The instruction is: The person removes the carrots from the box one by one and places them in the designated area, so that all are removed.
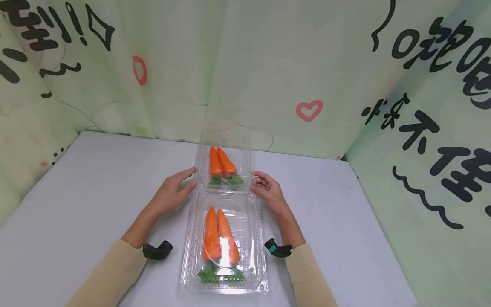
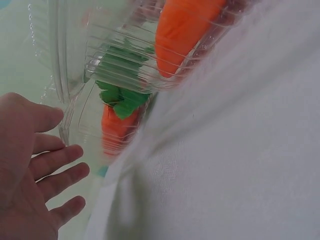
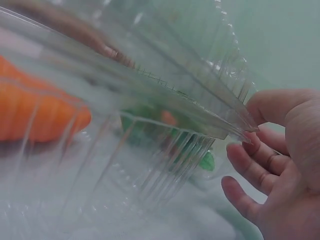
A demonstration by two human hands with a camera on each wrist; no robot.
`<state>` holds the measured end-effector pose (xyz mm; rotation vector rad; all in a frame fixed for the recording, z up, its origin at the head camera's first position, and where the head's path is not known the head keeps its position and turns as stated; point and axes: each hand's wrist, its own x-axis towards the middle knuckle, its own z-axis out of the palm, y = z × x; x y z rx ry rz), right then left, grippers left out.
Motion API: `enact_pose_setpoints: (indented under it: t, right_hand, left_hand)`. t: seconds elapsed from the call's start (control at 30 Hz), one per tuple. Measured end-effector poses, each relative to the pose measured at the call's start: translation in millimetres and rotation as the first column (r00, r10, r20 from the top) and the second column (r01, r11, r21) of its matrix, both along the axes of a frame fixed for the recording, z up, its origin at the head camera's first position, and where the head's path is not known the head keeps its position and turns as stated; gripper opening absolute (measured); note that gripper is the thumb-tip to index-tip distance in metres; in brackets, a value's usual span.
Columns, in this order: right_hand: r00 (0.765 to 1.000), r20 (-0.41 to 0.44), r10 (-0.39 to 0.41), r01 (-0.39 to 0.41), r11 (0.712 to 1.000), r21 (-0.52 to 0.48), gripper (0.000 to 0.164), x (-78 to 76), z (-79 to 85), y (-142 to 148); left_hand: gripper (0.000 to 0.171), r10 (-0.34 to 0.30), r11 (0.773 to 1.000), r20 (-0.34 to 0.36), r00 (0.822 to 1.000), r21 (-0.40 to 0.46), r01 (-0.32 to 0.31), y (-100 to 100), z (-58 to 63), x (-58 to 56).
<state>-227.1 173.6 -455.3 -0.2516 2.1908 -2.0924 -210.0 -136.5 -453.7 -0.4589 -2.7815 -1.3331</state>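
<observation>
Two clear plastic food boxes sit in line, both with orange carrots inside. The near box [image 1: 253,221] lies flat, its pair of carrots [image 1: 211,234] pointing away, green leaves [image 1: 209,273] at the near end. Beyond it, the far box [image 1: 245,153] holds two more carrots [image 1: 215,161] with leaves toward me. My left hand [image 1: 172,192] pinches the plastic rim at the far box's left side between thumb and forefinger, the other fingers spread. At the right side, my right hand [image 1: 268,192] pinches the rim at a corner, its remaining fingers loosely curved below.
The boxes stand on a white table [image 1: 326,213]. A pale green curtain [image 1: 249,64] with black lettering and red heart outlines hangs behind and along both sides. Dark wrist cameras [image 1: 158,250] are strapped over my beige sleeves [image 1: 111,273].
</observation>
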Motion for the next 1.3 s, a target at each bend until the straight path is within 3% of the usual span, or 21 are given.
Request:
enact_pose_setpoints:
  t: [0.6,1.3]
  right_hand:
    - [0.997,0.043,-0.063,0.059,0.995,0.085,0.035,-0.8,6.1,0.2]
    - [0.996,0.003,-0.086,0.085,0.99,0.114,0.024,3.5,-3.0,-0.9]
  left_hand:
    - [0.056,0.008,0.999,-0.078,0.997,0.037,-0.005,1.1,1.3,-4.8]
    - [0.058,0.007,1.0,-0.052,0.999,0.021,-0.006,1.5,1.4,-1.1]
